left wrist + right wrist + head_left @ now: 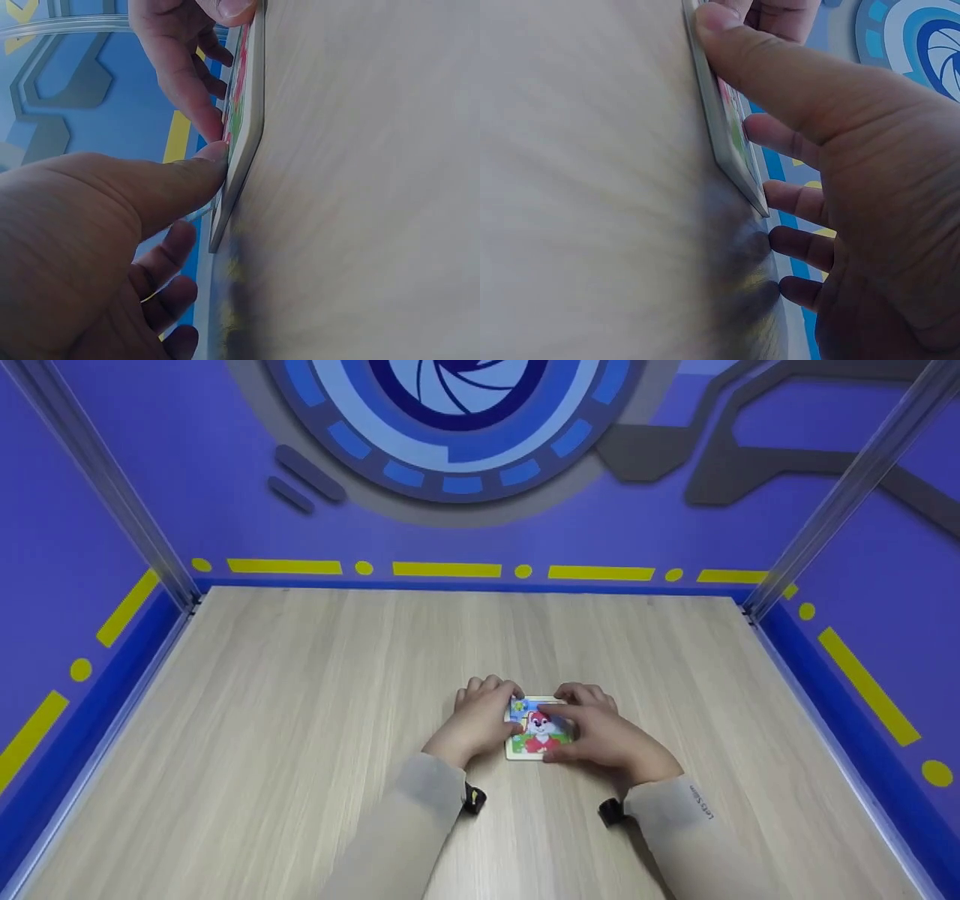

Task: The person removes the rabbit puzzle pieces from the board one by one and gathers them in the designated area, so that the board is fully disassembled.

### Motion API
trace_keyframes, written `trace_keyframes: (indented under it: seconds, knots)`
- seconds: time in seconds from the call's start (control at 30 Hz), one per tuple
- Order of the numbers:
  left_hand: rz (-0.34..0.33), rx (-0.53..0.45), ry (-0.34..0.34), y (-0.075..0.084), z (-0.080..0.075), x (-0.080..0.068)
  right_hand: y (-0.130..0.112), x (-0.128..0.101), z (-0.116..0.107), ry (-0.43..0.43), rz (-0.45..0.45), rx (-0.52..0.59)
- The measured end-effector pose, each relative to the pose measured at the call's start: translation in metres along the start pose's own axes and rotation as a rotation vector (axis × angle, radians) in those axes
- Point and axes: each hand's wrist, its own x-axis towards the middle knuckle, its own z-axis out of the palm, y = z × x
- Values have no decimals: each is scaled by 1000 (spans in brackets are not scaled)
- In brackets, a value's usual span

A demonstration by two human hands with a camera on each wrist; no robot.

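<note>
The puzzle board [537, 731], a small square with a red cartoon animal printed on it, lies flat on the wooden table [300, 720], near the middle and toward the person. In the head view the left hand [480, 718] rests at the board's left edge with its fingers curled at the far corner, and the right hand [600, 731] lies over the right side, fingers stretched across the picture.

From the left wrist, the left thumb [180, 184] presses against the top face near the thin edge of the board [244, 142], while the other fingers hang loosely bent and grip nothing.

From the right wrist, the right thumb [780, 67] bears down on the board's [731, 150] edge; the remaining fingers spread out straight beyond it.

The likely trouble: pressure sits near the edges from both sides, so uneven pushing could tip a side up or slide the board across the smooth table. Whether any pieces are loose I cannot tell; if so, they might pop out.
</note>
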Motion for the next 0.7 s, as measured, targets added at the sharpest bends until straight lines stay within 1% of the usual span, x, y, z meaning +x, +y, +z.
trace_keyframes:
  seconds: [0.2, 0.37, 0.47, 0.7]
  knots:
    - [18, 26, 1, 2, -1, 0, -1, 0, 0, -2, 16, 1]
    - [49, 70, 21, 3, -2, 0, -1, 0, -1, 0, 15, 1]
    - [59, 78, 30, 3, -2, 0, -1, 0, -1, 0, 10, 1]
    - [59, 40, 55, -1, -6, -1, 0, 0, 0, -2, 2, 10]
